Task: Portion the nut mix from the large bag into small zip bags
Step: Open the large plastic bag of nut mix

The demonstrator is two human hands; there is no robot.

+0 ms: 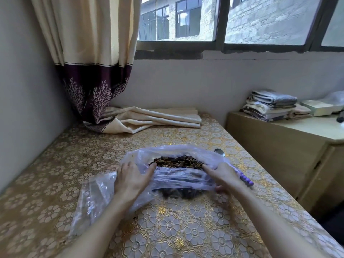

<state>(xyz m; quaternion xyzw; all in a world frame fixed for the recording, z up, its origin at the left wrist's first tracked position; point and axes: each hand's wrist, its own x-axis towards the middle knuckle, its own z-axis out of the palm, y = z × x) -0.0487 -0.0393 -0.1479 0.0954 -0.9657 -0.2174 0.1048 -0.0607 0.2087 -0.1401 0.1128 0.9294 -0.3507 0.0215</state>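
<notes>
Two hands work mid-table: left hand (132, 178) lies flat-fingered on one big bag (178, 174) of nuts (176, 162); right hand (222, 176) pinches its rim. Small bags (93, 198), count unclear, lie left; one spoon (220, 152) behind.

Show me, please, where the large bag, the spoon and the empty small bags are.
large bag (178, 175): head view, near wall.
spoon (219, 152): head view, bowl.
small bags (93, 194): head view, clear top sheet.
</notes>
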